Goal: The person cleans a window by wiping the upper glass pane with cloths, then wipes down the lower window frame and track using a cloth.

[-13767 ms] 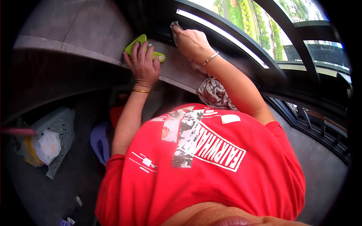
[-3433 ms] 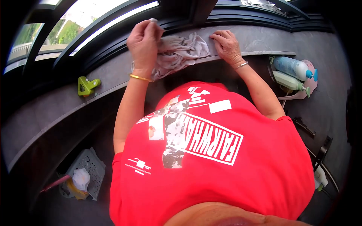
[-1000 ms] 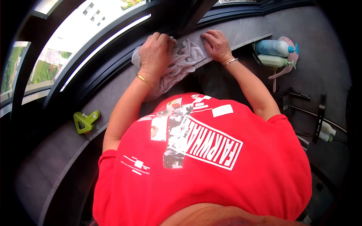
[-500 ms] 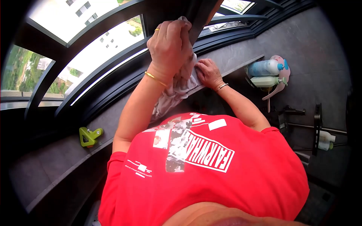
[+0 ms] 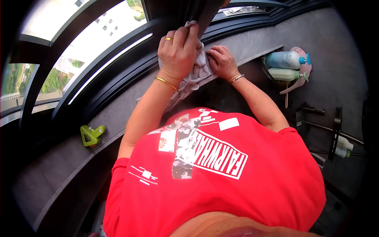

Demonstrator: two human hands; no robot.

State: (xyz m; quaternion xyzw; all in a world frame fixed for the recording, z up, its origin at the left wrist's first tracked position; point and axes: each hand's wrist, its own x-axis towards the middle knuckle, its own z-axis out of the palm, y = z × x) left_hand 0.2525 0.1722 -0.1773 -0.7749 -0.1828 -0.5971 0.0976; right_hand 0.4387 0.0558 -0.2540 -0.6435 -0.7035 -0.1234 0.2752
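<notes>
Closed round a crumpled greyish-white cloth [image 5: 200, 69], my left hand [image 5: 177, 51] presses it against the dark window frame post [image 5: 207, 15]. One bit of cloth pokes out above the fingers, and the rest trails down over the ledge [image 5: 252, 45]. My right hand [image 5: 224, 62] rests on the ledge near its front edge, just right of the cloth. Its fingers are curled in, and no object shows in them.
A green triangular tool [image 5: 92, 135] lies on the ledge at left. To the right stand a blue-and-white pump bottle [image 5: 282, 60], a pale green pump bottle [image 5: 282, 74] and a pink dipper [image 5: 303, 75]. A dark metal rack [image 5: 337, 126] with white bottles is lower right.
The view has shifted slightly. My left hand keeps its grip on the cloth at the post, its wrist turned a little. The cloth's hanging part is bunched differently; my right hand remains on the ledge.
</notes>
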